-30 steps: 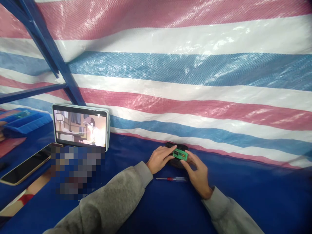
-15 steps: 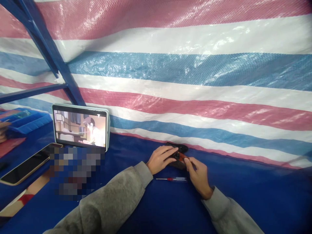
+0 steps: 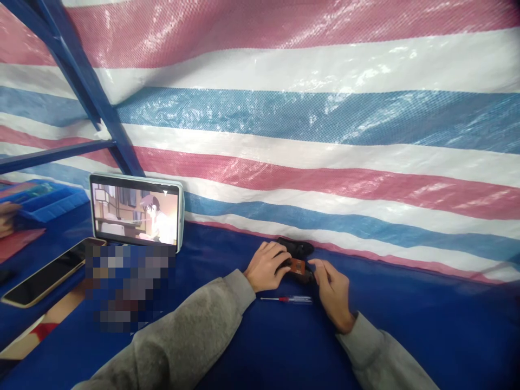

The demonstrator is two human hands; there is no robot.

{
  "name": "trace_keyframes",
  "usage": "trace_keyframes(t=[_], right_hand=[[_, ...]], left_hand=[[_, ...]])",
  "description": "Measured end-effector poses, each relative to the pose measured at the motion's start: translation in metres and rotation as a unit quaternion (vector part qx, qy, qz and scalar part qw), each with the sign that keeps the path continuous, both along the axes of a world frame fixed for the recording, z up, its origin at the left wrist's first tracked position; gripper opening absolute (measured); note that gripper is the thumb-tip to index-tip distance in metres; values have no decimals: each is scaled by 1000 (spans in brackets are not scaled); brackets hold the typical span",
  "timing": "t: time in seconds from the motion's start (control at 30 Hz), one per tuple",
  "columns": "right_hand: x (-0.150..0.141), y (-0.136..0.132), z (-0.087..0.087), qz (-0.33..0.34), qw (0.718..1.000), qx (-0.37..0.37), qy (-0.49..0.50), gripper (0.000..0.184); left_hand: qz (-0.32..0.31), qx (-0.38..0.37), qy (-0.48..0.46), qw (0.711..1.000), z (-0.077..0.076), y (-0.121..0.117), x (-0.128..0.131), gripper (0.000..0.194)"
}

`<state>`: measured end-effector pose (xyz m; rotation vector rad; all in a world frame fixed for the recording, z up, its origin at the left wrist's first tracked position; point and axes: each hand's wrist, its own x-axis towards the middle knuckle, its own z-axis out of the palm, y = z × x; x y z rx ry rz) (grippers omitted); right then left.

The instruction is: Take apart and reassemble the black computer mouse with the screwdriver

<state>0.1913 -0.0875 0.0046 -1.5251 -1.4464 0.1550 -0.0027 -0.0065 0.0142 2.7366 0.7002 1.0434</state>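
Observation:
My left hand (image 3: 268, 266) curls over the left side of a small orange-brown board (image 3: 298, 266), its fingers bent around that edge. Dark casing shows under and behind the board, partly covered by my hands. My right hand (image 3: 333, 292) is just right of the board, thumb and forefinger bent close together; whether something thin sits between them is too small to tell. Just below the hands lies a screwdriver (image 3: 298, 299) with a clear handle and a red collar. Behind the board, against the striped sheet, rests a black rounded part (image 3: 301, 247).
At left, a tablet (image 3: 136, 214) stands propped up, playing a cartoon. A phone (image 3: 44, 273) lies in front of it, beside a blurred-out patch. Farther left are a blue tray (image 3: 57, 205) and another person's hand (image 3: 7, 216). A striped sheet (image 3: 325, 162) walls the table's back.
My right hand has drawn back slightly to the right, off the board. My left fingers have curled back, and more of the board's orange face shows.

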Motion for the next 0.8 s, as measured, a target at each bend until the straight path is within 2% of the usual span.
trace_keyframes(t=[0.17, 0.63, 0.8], right_hand=[[-1, 0, 4, 2, 1000, -1, -7, 40], [0, 0, 1, 13, 1000, -15, 7, 37], [0, 0, 1, 13, 1000, -17, 5, 37]], left_hand=[[-2, -15, 52, 999, -5, 2, 2, 19], [16, -37, 23, 999, -4, 2, 2, 20], [19, -54, 42, 997, -5, 2, 2, 20]])
